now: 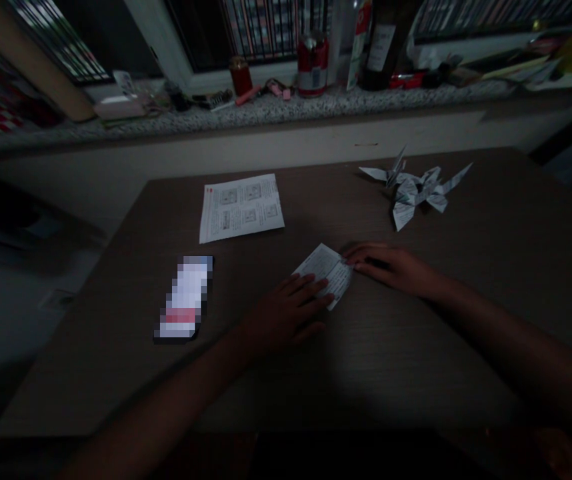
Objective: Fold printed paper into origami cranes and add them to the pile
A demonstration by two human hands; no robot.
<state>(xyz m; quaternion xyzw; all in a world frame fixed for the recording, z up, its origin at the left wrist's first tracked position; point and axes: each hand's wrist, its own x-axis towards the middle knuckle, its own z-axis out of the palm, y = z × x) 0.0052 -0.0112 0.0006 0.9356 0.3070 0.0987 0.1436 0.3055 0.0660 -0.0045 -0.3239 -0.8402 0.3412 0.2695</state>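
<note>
A small folded piece of printed paper lies on the table in front of me, one corner pointing away. My left hand rests flat on its near left part, fingers stretched out and slightly spread. At the paper's right corner, the fingertips of my right hand are closed together on the edge, the thumb below the other fingers. Part of the paper is hidden under my left fingers.
A printed sheet lies at the back left of the table. Nearer me is a phone with a blurred, lit screen. Folded paper cranes stand at the back right. A can and a jar stand on the cluttered windowsill.
</note>
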